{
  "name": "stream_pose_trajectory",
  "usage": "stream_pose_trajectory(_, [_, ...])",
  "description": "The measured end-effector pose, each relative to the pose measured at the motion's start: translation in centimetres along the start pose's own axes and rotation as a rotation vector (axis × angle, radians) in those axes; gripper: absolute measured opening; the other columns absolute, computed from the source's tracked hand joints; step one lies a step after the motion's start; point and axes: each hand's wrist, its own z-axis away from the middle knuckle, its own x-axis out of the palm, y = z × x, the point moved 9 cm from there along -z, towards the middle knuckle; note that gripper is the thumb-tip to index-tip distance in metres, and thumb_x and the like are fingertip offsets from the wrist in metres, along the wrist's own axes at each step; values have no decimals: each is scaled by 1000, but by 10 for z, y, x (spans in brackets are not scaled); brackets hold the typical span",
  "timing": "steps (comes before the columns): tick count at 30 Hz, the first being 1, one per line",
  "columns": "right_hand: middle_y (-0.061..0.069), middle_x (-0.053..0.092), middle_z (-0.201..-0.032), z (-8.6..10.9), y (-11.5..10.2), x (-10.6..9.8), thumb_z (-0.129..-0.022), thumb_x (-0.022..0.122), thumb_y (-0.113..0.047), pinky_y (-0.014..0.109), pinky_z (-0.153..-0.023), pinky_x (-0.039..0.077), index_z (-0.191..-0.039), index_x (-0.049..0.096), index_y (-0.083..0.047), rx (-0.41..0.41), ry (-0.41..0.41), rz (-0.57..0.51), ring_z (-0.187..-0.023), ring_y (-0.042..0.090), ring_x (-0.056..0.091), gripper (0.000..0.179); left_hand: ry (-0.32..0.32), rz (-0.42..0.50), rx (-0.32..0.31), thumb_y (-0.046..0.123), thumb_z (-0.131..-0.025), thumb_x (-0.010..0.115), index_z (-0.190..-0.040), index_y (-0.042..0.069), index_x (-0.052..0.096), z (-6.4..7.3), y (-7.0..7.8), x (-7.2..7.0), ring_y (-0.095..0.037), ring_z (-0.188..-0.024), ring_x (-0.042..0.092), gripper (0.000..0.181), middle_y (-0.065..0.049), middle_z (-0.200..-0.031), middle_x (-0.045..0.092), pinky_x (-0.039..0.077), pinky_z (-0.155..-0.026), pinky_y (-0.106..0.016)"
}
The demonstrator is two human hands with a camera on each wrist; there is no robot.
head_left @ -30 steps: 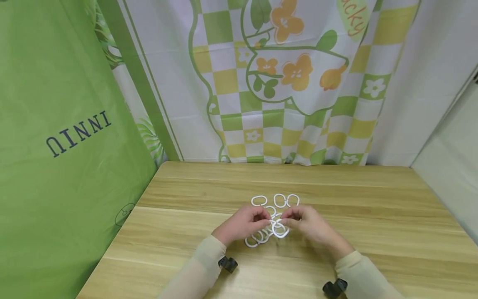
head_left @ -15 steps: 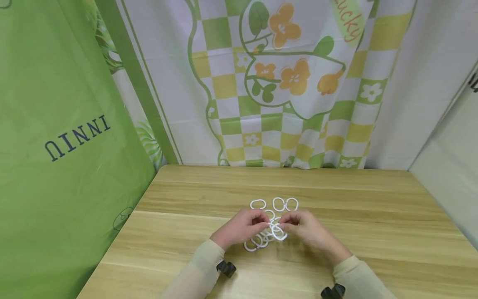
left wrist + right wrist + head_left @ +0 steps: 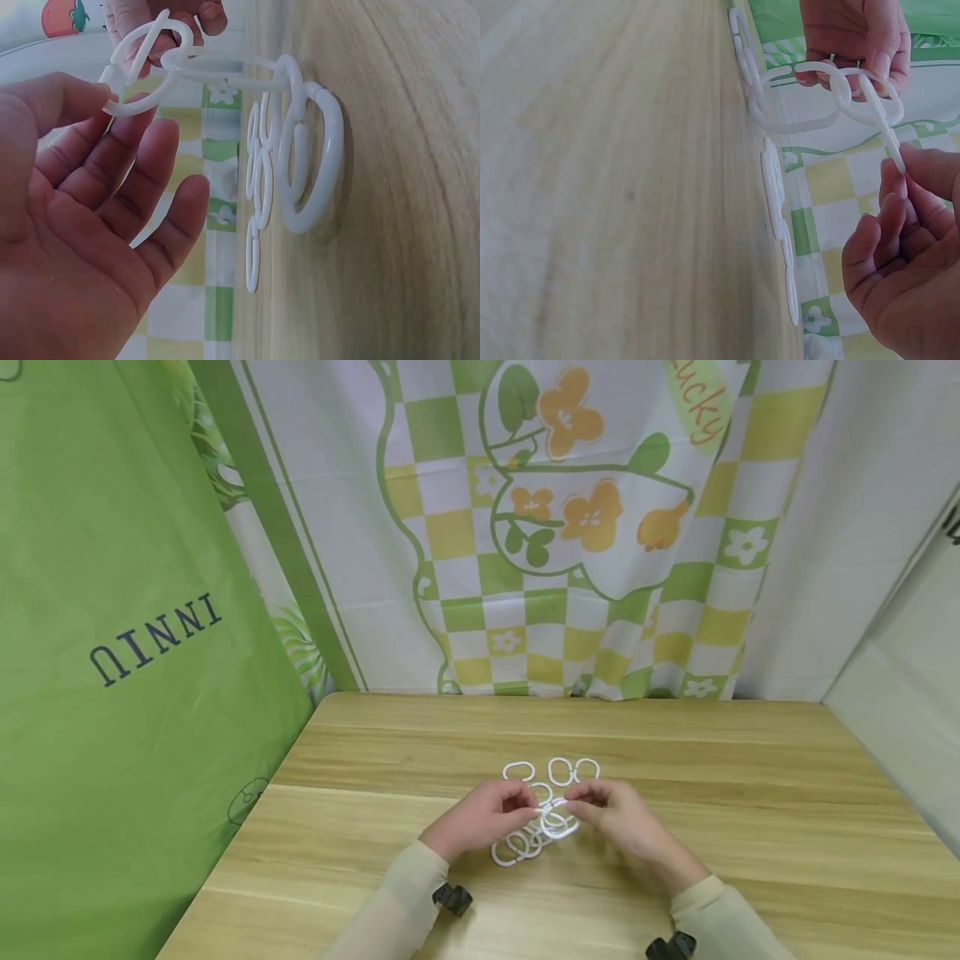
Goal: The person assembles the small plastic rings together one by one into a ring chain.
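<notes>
1. Rings (image 3: 778, 195), slim and white, lay near the middle of the counter (image 3: 712, 768), and others hung linked above it in a short, slack chain (image 3: 331, 169).
2. The left hand (image 3: 487, 817) pinched one raised link (image 3: 155, 100) by its edge between thumb and forefinger, its other fingers bent loosely around nothing. The chain trailed from this link.
3. The right hand (image 3: 624, 825) pinched a second link (image 3: 890, 139) near one end, its spare fingers curled clear. This link crossed the left one; whether it passed through could not be told.
4. Both hands were thus nearly closed at the fingertips only, and the load looked light enough for that.
5. The material seemed a hard, glossy plastic: stiff along the curve, probably with a little spring at the split that showed in several rings. Prising that split too wide could have cracked it.
6. Smooth, rounded stock was likely to roll or slip in a fingertip pinch, especially with the chain tugging at it.
7. The soundest hold seemed to be close beside the split, thumb flat on the edge, with the opening left uncovered.
</notes>
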Motion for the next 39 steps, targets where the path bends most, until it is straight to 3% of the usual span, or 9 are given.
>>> stream_pose_trajectory(4, [15,65,-93,0,-1,-5,-91,69,-16,26,-63,47,-104,68,-1,-8,43,26,-77,20,56,20,-43,53,9,9,-93,65,-100,5,64,1,-1,4,-6,-77,59,8,1,-84,65,51,-73,-24])
stream_pose_trajectory(8, [12,63,-85,0,-2,-7,-92,69,-17,24,-55,45,-103,68,-2,-13,74,36,-67,15,52,18,-101,87,15,-3,-88,62,-119,1,56,3,0,10,-7,-71,57,32,-3,-80,63,48,-69,-21])
stream_pose_trajectory(12, [9,62,-81,1,-4,-6,-92,70,-17,23,-55,44,-103,68,-2,-26,80,24,-65,13,51,19,-103,73,-33,9,-92,61,-133,8,49,5,-4,10,-5,-59,46,43,4,-72,55,41,-57,-21])
stream_pose_trajectory(17, [10,63,-84,3,-8,0,-92,70,-18,23,-56,45,-106,67,1,-48,46,18,-66,13,52,24,-23,10,-76,35,-98,59,-116,17,63,4,-7,3,-6,-57,46,26,7,-68,53,40,-53,-23])
stream_pose_trajectory(23, [8,65,-86,2,-10,5,-91,70,-17,24,-58,46,-107,66,2,-75,8,20,-69,13,54,25,50,-43,-58,36,-96,63,-95,21,69,2,-6,-4,-5,-52,45,16,9,-60,51,39,-49,-22])
stream_pose_trajectory(29, [11,66,-95,3,-14,9,-90,70,-11,24,-64,48,-109,64,6,-101,-44,-19,-77,14,57,26,91,-54,-42,31,-95,65,-90,16,71,1,-5,-8,-3,-51,43,17,9,-57,49,37,-48,-22])
stream_pose_trajectory(34, [10,66,-93,0,-9,8,-90,70,-12,25,-66,49,-107,65,4,-71,-47,-10,-79,15,57,24,95,-59,-31,27,-95,64,-91,9,71,0,-4,-9,-4,-53,43,19,9,-58,48,37,-49,-22])
stream_pose_trajectory(39, [8,65,-90,-7,0,1,-91,68,-12,25,-64,47,-104,66,2,-33,-19,51,-77,16,55,19,95,-59,-70,31,-96,63,-89,17,71,1,-7,-11,-5,-55,45,17,8,-61,51,39,-51,-23])
